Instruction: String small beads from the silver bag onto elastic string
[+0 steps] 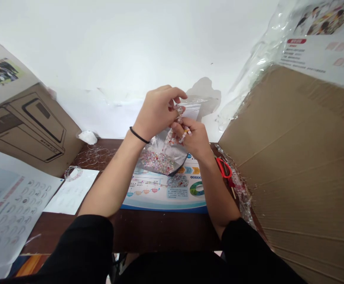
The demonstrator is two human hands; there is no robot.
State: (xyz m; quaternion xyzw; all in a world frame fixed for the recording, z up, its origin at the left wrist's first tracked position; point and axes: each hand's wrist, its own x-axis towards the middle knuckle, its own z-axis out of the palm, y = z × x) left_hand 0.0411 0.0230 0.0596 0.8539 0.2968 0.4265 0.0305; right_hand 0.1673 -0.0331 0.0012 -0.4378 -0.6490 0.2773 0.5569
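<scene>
A string of clear, pink and white beads (179, 113) runs between my two hands above the desk. My left hand (160, 105), with a black band on its wrist, pinches its upper part between thumb and fingers. Lower and to the right, my right hand (198, 138) is closed on the beads, and part of the string loops over its fingers. Just below both hands, a clear plastic bag (178, 152) stands with many small coloured loose beads (157, 161) in its bottom. The fingers hide some of the string and the bag's upper part.
A printed sheet (160, 201) lies under the bag, with more beads on it. Red-handled scissors (223, 167) lie at the right beside a large cardboard box (302, 157). At left are a bead bracelet (73, 172), white paper (71, 193), tangled clear thread (96, 156) and another box (32, 126).
</scene>
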